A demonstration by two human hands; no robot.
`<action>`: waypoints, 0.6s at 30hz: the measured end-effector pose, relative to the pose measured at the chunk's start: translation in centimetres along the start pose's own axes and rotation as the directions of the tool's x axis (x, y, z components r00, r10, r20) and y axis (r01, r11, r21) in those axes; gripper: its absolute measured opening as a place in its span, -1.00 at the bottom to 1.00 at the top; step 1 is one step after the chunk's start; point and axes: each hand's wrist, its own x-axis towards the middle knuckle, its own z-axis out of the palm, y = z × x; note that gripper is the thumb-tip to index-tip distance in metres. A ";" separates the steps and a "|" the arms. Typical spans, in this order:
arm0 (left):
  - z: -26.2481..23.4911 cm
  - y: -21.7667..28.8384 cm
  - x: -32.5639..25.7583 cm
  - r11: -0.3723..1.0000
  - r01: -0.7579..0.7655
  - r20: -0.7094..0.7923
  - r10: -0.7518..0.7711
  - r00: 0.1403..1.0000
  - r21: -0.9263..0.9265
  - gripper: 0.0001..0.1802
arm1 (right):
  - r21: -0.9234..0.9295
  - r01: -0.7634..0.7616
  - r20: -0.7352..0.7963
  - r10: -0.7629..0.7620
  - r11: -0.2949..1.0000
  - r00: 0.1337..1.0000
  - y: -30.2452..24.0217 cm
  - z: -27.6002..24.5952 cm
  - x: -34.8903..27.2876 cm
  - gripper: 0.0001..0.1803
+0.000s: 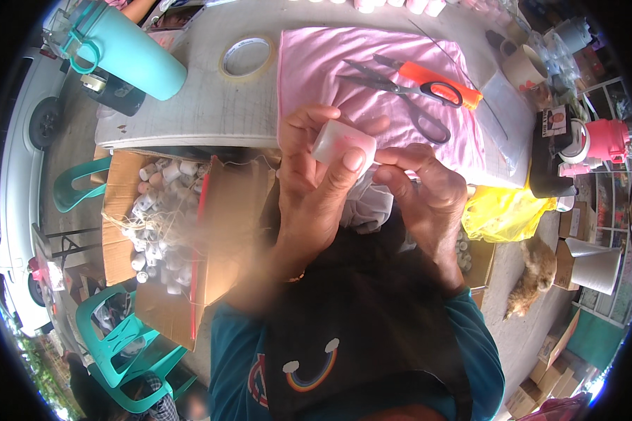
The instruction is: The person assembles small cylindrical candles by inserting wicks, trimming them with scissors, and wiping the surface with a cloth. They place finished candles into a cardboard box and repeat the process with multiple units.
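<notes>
Raised over the near edge of the table, a small white block with pink patches (333,142) looks waxy and slightly see-through. My left hand (307,186) grips it from the left, with the thumb across its near face and the fingers behind. At the block's right side, my right hand (428,189) has its thumb and forefinger pinched together; what lies between them is too small to make out. Below the block, a crumpled whitish cloth (369,203) shows between my hands. Scissors (400,90) and an orange-handled cutter (439,83) lie beyond on a pink cloth (312,63).
Tape (248,57) and a turquoise tumbler (137,52) are on the table's left. An open cardboard box (119,242) holds several white cylinders and strings. On the right are a yellow plastic bag (502,214), a mug (525,64) and a furry animal (534,274) on the floor.
</notes>
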 end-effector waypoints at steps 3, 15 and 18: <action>0.0 -0.3 -0.2 1.000 0.016 -0.040 -0.016 0.999 0.014 -0.51 | 0.194 -0.122 0.009 0.122 0.973 0.992 0.3 0.4 -0.1 -0.73; -0.7 -0.4 0.1 0.997 -0.037 0.009 0.037 0.999 0.063 -0.54 | 0.271 -0.278 0.101 0.260 0.921 0.960 1.4 -0.8 -0.4 -0.85; -0.4 -0.7 0.2 0.998 -0.046 0.037 0.044 0.998 0.048 -0.54 | 0.186 -0.250 0.069 0.242 0.950 0.968 0.9 -0.6 -0.5 -0.88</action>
